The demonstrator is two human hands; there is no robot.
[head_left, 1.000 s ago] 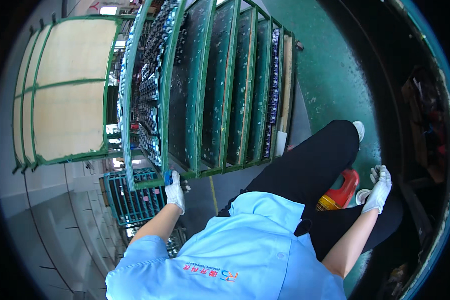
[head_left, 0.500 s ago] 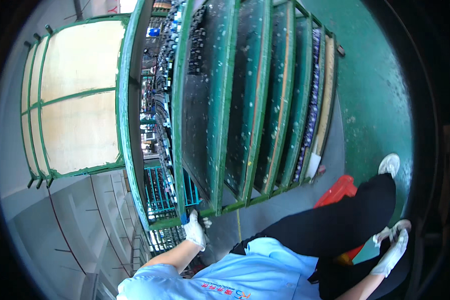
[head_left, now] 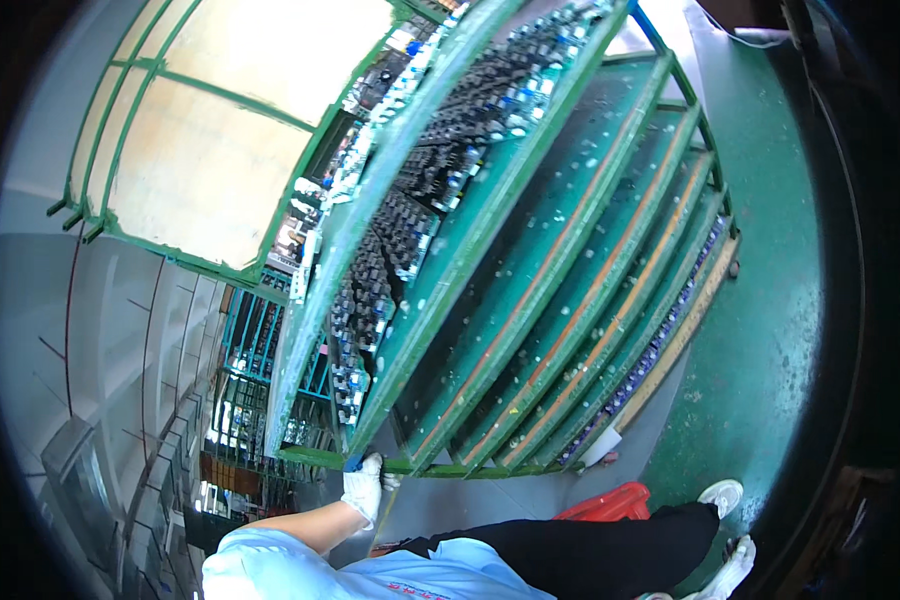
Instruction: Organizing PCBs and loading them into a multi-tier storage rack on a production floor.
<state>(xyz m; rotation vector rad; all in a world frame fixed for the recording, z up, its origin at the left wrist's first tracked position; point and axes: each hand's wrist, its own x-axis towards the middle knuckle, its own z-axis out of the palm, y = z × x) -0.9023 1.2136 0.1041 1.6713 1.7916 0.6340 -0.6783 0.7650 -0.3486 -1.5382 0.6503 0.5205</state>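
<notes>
My left hand (head_left: 363, 488), in a white glove, is closed round the end frame of a green shelf rack (head_left: 460, 468). A small blue piece (head_left: 354, 463) shows at its fingertips; whether it belongs to the frame I cannot tell. Rows of small dark parts (head_left: 470, 100) with blue and white bits lie on an upper shelf, above several shelves with speckled green surfaces. Low at the right is my right hand (head_left: 732, 572), also gloved in white, beside my dark-trousered leg and white shoe. Its fingers are small and partly cut off by the picture's edge.
A red plastic object (head_left: 610, 502) stands on the floor between the rack and my legs. Purple items (head_left: 660, 345) line a low shelf. Cream panels in a green frame (head_left: 210, 140) rise at the left, with more racks (head_left: 270, 340) behind. The floor (head_left: 770, 330) is green.
The view has tilted, so the rack now slants and more of the dark parts on its upper shelf show. My left hand stays on the frame; my right hand appears lower in the picture.
</notes>
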